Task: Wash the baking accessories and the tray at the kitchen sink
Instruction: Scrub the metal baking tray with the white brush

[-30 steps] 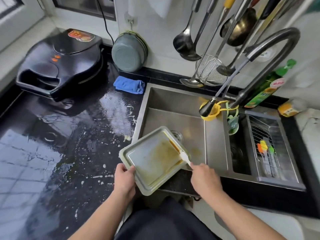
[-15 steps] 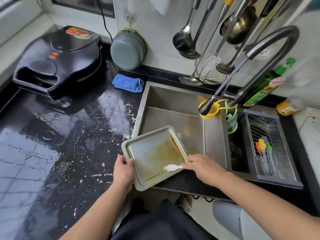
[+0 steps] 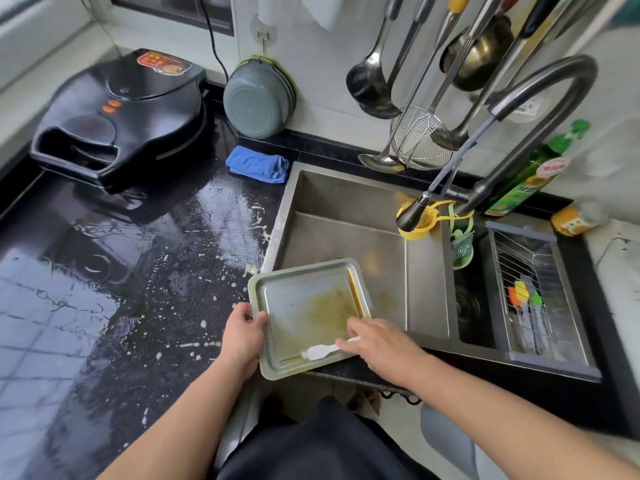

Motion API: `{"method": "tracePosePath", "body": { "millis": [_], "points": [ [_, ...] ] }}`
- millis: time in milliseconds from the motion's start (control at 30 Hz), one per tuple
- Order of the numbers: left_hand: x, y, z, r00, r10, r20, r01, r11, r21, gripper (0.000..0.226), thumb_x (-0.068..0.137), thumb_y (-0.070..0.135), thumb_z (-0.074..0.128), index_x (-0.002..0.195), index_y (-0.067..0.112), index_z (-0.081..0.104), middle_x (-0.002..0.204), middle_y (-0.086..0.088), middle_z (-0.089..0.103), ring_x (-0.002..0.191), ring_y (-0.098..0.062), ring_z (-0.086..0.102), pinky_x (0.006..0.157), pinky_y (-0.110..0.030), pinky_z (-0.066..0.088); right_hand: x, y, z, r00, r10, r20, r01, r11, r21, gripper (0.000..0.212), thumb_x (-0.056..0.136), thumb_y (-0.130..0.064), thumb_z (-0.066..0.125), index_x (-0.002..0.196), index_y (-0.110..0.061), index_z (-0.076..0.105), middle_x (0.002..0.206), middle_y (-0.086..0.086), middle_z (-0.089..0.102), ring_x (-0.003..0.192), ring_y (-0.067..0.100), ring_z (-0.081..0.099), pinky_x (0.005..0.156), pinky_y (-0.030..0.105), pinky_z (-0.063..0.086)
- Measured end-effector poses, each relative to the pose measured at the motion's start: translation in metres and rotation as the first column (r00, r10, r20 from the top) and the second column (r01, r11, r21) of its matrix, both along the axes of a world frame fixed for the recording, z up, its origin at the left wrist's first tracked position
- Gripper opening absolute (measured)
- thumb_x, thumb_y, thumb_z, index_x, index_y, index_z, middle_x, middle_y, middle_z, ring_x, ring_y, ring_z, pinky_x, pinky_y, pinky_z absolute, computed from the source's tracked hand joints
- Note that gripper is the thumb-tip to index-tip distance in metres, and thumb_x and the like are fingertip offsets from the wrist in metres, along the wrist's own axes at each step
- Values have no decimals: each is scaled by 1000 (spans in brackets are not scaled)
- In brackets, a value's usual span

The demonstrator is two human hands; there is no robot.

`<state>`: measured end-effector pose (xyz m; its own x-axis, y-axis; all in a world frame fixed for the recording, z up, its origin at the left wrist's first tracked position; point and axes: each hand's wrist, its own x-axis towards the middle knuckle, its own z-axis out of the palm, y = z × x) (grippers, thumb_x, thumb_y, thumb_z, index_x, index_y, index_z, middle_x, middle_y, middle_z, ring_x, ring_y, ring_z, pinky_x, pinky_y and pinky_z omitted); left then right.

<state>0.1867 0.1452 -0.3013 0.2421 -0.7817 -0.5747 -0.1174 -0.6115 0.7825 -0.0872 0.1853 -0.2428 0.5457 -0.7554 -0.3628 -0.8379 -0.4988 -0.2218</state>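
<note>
A square metal baking tray (image 3: 298,299) smeared with brownish-yellow grease sits tilted over the near left corner of the steel sink (image 3: 346,202). My left hand (image 3: 242,336) grips the tray's left rim. My right hand (image 3: 377,342) holds a small white silicone brush (image 3: 320,351), whose head lies on the tray's near inside edge. The brush handle is mostly hidden under my fingers.
Black wet countertop (image 3: 104,306) with white splashes lies left, with a black electric griddle (image 3: 121,116) and blue cloth (image 3: 258,164) behind. A curved faucet (image 3: 519,133) hangs over the sink. A drain rack (image 3: 533,299) with coloured utensils sits right. Ladles hang on the wall.
My right hand has drawn the white brush from the tray's right edge across to its near edge. The tray stays held by my left hand.
</note>
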Motion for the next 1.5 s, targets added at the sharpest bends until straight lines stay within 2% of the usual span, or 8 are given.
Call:
{"method": "tracePosePath", "body": {
  "millis": [67, 167, 367, 633, 767, 1000, 1167, 1500],
  "points": [
    [0, 1, -1, 1000, -4, -4, 4, 1000, -11, 12, 99, 16, 61, 90, 10, 55, 85, -9, 59, 74, -26, 57, 63, -42, 49, -28, -3, 4, 999, -24, 41, 25, 999, -26, 52, 94, -48, 26, 122, -18, 58, 104, 2, 51, 96, 25, 49, 73, 32, 32],
    [1, 2, -2, 1000, -6, -12, 5, 1000, -30, 12, 99, 14, 60, 89, 12, 55, 84, -8, 59, 73, -25, 57, 62, -39, 48, -71, -5, 17, 989, -96, -113, 88, 994, -72, 29, 101, -20, 47, 129, -18, 55, 108, 6, 50, 94, 26, 50, 71, 33, 32],
    [-2, 0, -3, 999, 17, 32, -17, 1000, -4, 8, 97, 18, 62, 90, 18, 59, 91, -9, 67, 84, -34, 67, 80, -54, 58, 10, 1, -1, 995, 96, 21, -95, 995, -40, 53, 81, 2, 72, 128, -21, 62, 96, 8, 51, 80, 27, 53, 61, 33, 33],
    [0, -3, -7, 1000, -15, -8, 15, 1000, 25, 9, 100, 18, 61, 93, 13, 59, 89, -12, 66, 78, -33, 64, 68, -51, 57, -66, -5, 31, 980, -142, -139, 142, 990, -9, 36, 102, -27, 36, 131, -21, 56, 110, 4, 51, 103, 27, 53, 74, 33, 34],
    [-1, -3, -7, 999, -14, -49, 17, 998, 55, 16, 101, 20, 59, 99, 5, 55, 91, -19, 62, 74, -29, 59, 59, -43, 49, -47, -7, 35, 982, -140, -123, 131, 988, -79, 41, 83, -15, 80, 113, -26, 54, 87, -5, 38, 78, 20, 52, 61, 29, 34],
    [2, -1, 5, 981, 48, -190, -25, 992, 122, 18, 104, 18, 58, 92, 5, 53, 90, -22, 65, 71, -28, 63, 54, -42, 56, 63, 3, 10, 998, 63, -11, -62, 998, 8, 60, 90, 5, 61, 144, -18, 50, 103, 9, 45, 88, 31, 54, 64, 39, 42],
    [9, 3, 8, 912, 136, -388, -55, 975, 214, 22, 106, 17, 51, 87, 17, 41, 84, -15, 55, 72, -28, 57, 50, -39, 52, 67, 30, 17, 996, -69, -51, 72, 996, 54, 56, 102, -9, 41, 154, -29, 32, 100, 12, 46, 73, 32, 40, 50, 37, 17],
    [2, 25, 16, 847, 214, -487, -128, 971, 204, 16, 110, 15, 36, 100, 12, 48, 91, -14, 67, 83, -30, 63, 73, -51, 55, 137, -14, 14, 912, -408, 50, 390, 897, 208, 45, 106, -21, 39, 150, -26, 45, 119, 19, 65, 108, 40, 61, 89, 44, 51]
  ]
}}
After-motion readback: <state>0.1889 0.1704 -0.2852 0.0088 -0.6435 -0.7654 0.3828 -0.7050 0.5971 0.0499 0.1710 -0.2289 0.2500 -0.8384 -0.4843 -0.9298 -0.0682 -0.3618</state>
